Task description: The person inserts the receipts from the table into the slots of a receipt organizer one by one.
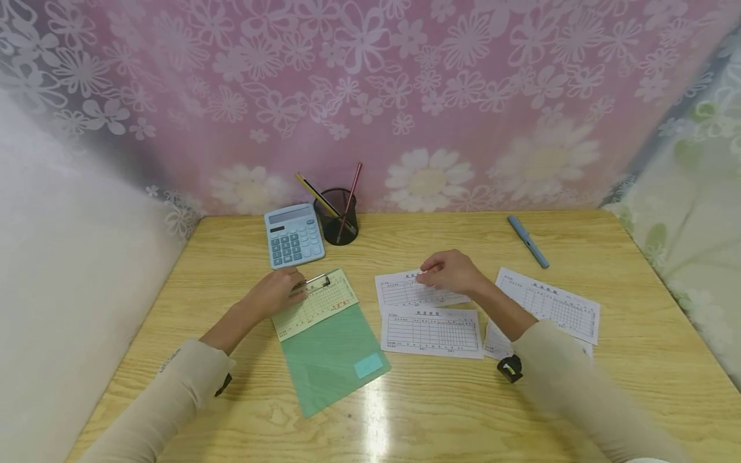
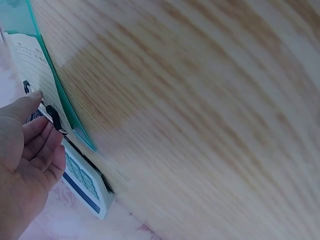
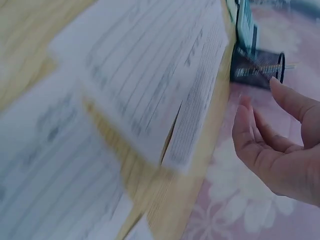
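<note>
My left hand [image 1: 280, 292] pinches the metal clip [image 1: 312, 281] at the top of a green clipboard [image 1: 330, 360]. In the left wrist view the thumb presses on the clip's bar, with the fingers curled at its other side. Under the clip lies a yellowish printed form [image 1: 315, 305]. Over the upper white form [image 1: 399, 290] hovers my right hand [image 1: 451, 273], its thumb and bent fingers apart with nothing between them in the right wrist view. Just below that form is a second white form [image 1: 431, 332].
More white forms [image 1: 550, 305] lie to the right, partly beneath the right forearm. A blue pen [image 1: 528, 241] rests behind them. At the back left stand a light blue calculator [image 1: 294, 235] and a black mesh pencil cup [image 1: 332, 228], close to the patterned curtain [image 1: 359, 116].
</note>
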Motion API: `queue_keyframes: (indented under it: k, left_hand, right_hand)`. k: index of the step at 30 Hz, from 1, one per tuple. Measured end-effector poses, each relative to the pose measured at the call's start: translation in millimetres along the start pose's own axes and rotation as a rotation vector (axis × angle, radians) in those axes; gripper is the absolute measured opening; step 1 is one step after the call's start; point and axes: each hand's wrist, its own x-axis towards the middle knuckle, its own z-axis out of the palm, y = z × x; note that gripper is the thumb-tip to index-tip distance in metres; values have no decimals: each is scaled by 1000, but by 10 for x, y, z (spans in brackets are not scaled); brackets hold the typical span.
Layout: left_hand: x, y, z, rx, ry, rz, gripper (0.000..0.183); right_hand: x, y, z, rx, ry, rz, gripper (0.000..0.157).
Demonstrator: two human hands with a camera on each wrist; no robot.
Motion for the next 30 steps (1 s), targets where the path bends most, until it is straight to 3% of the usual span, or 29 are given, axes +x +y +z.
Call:
queue_keyframes:
  k: [7,10,12,15,20,30]
  left_hand:
    - [-3,-6,-13,-6,-11,4,17]
    - [-3,-6,-16,-5,-11,4,17]
    - [-1,-7,-15,-5,-12,5,16]
    - [10,-7,-10,2,-10,4,16]
    - [19,-25,-3,10,-10,5,16]
    - [8,-7,-8,13,-6,3,17]
  right_hand:
    - [-5,338,-333,-185,57,37,55]
    - [5,429,-369,-245,73,56,55]
    - [20,473,-363,-290,88,77,44]
    - [25,511,-320,-347,130,83,48]
    - [55,535,-207,-345,150,101,67]
    - [87,473,-146,-304,189,177,63]
